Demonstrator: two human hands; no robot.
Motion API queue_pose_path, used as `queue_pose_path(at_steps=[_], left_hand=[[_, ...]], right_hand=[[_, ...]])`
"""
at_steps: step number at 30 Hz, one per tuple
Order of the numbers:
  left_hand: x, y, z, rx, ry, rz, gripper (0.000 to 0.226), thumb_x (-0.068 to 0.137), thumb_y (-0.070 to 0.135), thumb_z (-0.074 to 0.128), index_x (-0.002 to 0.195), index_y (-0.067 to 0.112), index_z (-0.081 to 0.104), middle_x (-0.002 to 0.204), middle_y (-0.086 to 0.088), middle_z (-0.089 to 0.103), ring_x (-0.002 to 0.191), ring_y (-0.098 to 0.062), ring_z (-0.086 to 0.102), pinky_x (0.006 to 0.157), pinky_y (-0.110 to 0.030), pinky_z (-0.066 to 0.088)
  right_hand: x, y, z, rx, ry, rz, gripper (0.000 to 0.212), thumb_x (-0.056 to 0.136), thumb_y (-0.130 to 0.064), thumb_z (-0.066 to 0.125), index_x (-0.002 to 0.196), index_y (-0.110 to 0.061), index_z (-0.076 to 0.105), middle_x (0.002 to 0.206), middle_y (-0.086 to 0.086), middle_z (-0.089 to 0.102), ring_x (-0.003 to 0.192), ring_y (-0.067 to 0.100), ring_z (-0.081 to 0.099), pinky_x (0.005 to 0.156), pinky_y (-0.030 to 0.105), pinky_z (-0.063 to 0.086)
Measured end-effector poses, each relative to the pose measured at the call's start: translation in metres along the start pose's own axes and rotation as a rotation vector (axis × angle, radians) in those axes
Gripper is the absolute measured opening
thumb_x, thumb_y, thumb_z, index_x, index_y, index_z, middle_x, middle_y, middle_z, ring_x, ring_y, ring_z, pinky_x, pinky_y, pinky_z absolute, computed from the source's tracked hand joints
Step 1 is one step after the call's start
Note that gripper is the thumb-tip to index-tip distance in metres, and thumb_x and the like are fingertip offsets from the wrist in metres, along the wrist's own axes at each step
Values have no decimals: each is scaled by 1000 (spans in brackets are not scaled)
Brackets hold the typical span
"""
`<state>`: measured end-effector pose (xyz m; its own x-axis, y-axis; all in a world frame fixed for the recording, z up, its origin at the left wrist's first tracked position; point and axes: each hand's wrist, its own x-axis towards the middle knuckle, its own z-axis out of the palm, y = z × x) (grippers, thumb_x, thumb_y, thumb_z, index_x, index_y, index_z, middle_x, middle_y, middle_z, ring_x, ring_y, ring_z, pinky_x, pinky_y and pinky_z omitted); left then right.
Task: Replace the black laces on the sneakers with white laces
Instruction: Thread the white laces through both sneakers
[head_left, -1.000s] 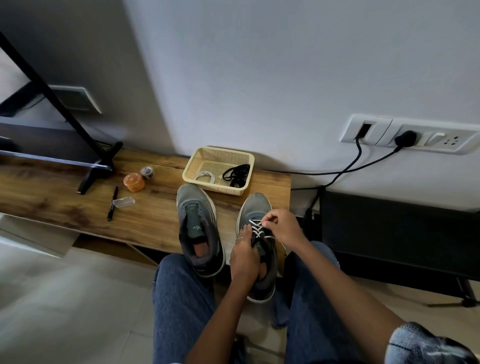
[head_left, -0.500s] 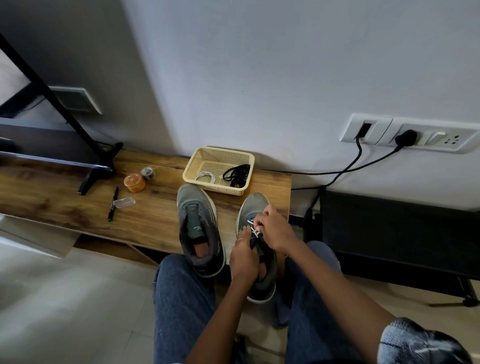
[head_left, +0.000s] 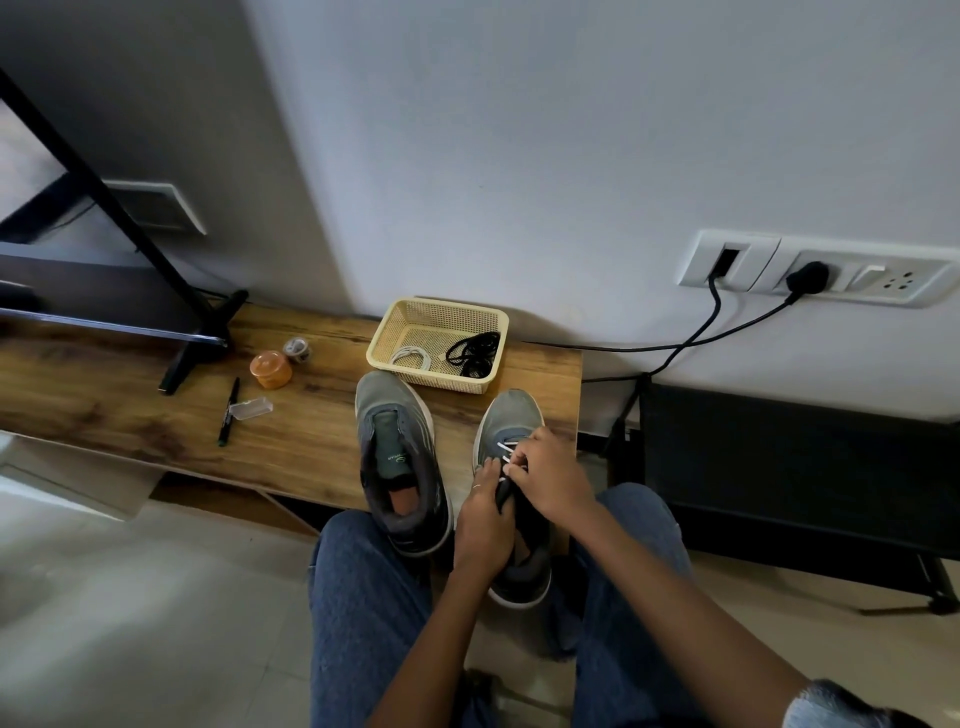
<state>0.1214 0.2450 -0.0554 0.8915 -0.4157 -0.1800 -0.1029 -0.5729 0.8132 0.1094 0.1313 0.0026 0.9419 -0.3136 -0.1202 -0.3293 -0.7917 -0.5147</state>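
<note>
Two grey sneakers stand on the wooden bench (head_left: 130, 410). The left sneaker (head_left: 400, 457) has no lace. The right sneaker (head_left: 506, 415) carries a white lace (head_left: 505, 447) across its lower eyelets. My left hand (head_left: 485, 519) grips the right sneaker at its tongue. My right hand (head_left: 550, 475) pinches the white lace over the eyelets, and both hands hide most of the lacing. A cream basket (head_left: 415, 319) behind the shoes holds a coiled white lace (head_left: 412, 357) and a bundle of black laces (head_left: 474, 352).
An orange lidded jar (head_left: 270, 368), a small tape roll (head_left: 297, 349), a black pen (head_left: 228, 410) and a clear cap (head_left: 251, 408) lie left of the shoes. A black stand's foot (head_left: 197, 343) rests at the bench's back left. Black cables (head_left: 696, 332) run to wall sockets on the right.
My right hand has come down and left onto the eyelets, closing against my left hand. The crossed white lacing seen a second ago is now mostly covered.
</note>
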Motion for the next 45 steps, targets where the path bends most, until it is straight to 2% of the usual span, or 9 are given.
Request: queue_pose_path(at_steps=[7,13,15,18,21,25,33,39,45], left_hand=[[-3,5,1,-19,39,-48,51,95,6,45,145,13,39,151,-3,38,139,-16,34,114,-35,29],[-4,9,-1,18,28,-65,52,96,6,44,147,12,35,153,-5,35,141,-16,32,114,-29,26],[-6,10,-5,0,47,-48,48,96,15,49,144,12,41,149,-4,41,137,-18,37,112,-28,29],[-13,12,-13,-38,109,-41,40,97,32,51,133,15,54,132,-1,57,120,-16,53,96,-21,38],[-20,17,-16,-174,160,-76,26,100,30,45,113,16,63,105,4,65,93,-5,56,72,-5,36],[-13,16,-19,-175,174,-127,20,99,25,48,101,12,64,94,1,64,92,-15,59,71,-19,37],[1,17,-25,-97,150,-181,14,99,19,47,97,10,58,94,-6,63,90,-23,57,71,-27,35],[-3,20,-27,-72,152,-164,14,99,20,48,95,11,57,91,-4,61,86,-21,56,71,-28,36],[-7,12,-43,-106,68,-106,6,93,19,59,90,14,60,72,7,57,68,-8,53,66,-24,42]], right_hand=[[3,-3,-1,-74,-106,39,20,91,-19,50,97,-2,59,113,10,47,94,28,56,78,41,47],[-4,2,-5,163,-85,23,17,82,-10,58,66,-9,58,88,8,53,83,18,50,77,37,44],[-5,5,-7,258,-7,61,18,85,-8,57,68,-6,64,82,10,62,78,17,53,74,35,44],[-10,10,-16,351,40,152,16,90,-13,56,89,-4,69,90,4,67,85,16,60,77,30,45],[-15,17,-18,357,-42,189,18,89,-23,62,91,-7,70,86,1,67,82,12,61,72,25,46],[-14,24,-17,319,-67,203,19,88,-24,64,86,-6,71,80,0,66,73,7,56,57,15,38],[-14,24,-19,280,-96,269,17,93,-13,56,80,-4,62,77,0,59,77,13,53,66,23,38],[-15,26,-18,288,-105,280,15,94,-13,54,79,-10,59,82,3,61,81,15,55,69,23,38],[-21,35,-27,342,-180,216,17,90,-17,63,73,-15,60,60,-6,58,59,6,55,61,22,43]])
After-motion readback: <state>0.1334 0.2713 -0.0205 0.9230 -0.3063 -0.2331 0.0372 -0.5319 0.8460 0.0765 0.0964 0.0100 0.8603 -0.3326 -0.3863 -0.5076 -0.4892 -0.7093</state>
